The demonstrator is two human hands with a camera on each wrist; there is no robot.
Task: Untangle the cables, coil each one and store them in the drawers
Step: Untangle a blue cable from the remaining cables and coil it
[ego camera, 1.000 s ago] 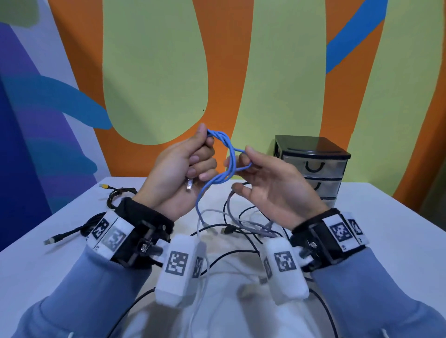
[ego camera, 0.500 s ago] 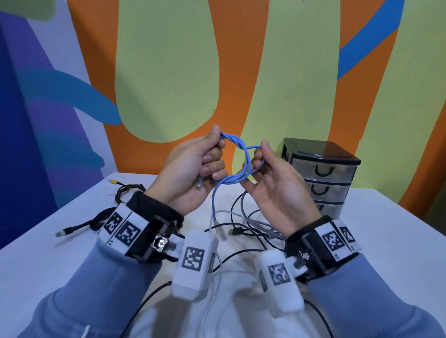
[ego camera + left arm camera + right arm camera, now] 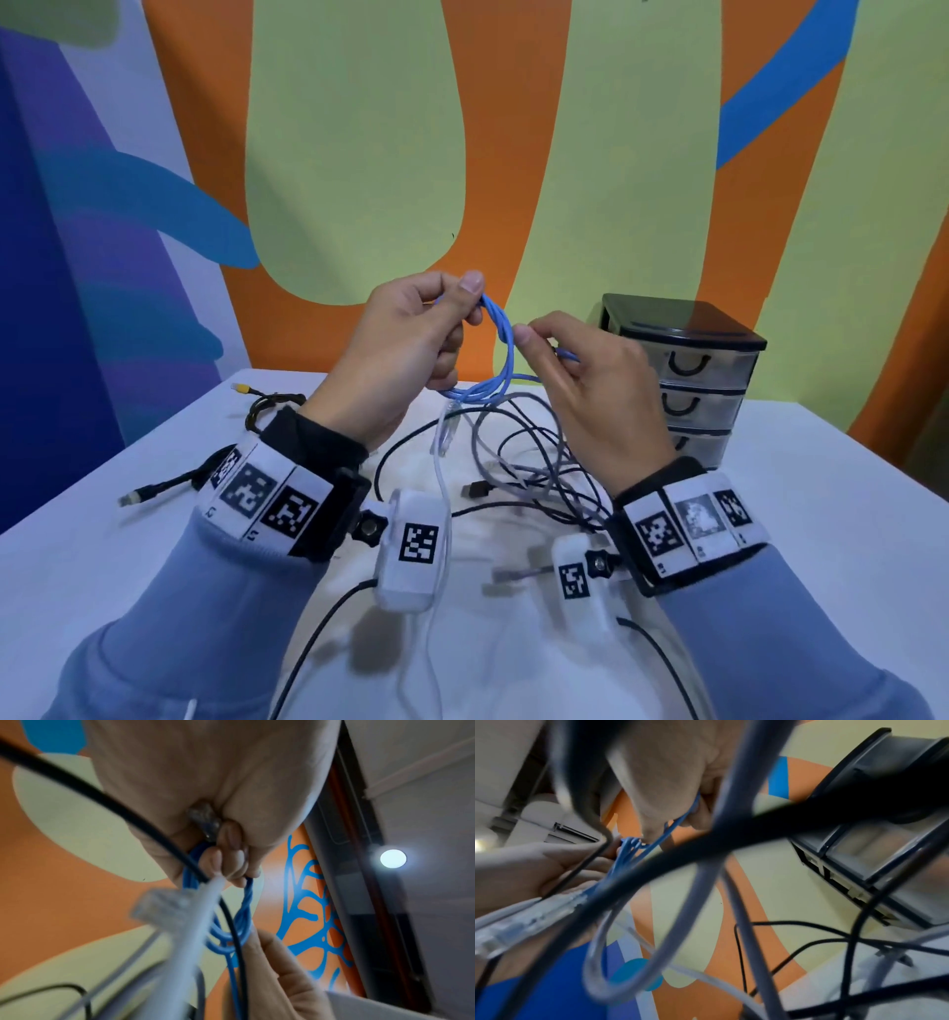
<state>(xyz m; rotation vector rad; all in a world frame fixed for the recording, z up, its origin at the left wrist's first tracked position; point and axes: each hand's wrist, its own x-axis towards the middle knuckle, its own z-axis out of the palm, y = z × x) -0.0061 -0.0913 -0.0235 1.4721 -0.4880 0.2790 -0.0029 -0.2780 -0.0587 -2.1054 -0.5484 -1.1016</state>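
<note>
Blue cable (image 3: 506, 354): thin, light blue, wound in several loops into a small coil, held in the air above the table (image 3: 821, 514) between both hands. Left hand (image 3: 395, 354): grip closed round the top of the coil, thumb pressed over the strands, lower fingers curled round the loops; in the left wrist view a clear plug (image 3: 205, 819) showed tucked against the palm. Right hand (image 3: 590, 390): grip pinched on the coil's right side, the cable's free end passing behind the fingers. Loose cables (image 3: 529, 462): grey, white and black, lying tangled on the table under the hands, one white lead with a clear plug hanging below the coil. Further black cable (image 3: 267, 406): bundled, with a yellow tip, at the table's far left, apart from the tangle. Drawer unit (image 3: 683, 370): three clear drawers with dark handles under a black top, all closed, at the table's far right near the painted wall. Hard to make out: the right wrist view was largely blocked by blurred dark and grey cable close to the lens; the number of loops in the coil could not be counted; the lowest drawer was partly hidden behind the right wrist.
</note>
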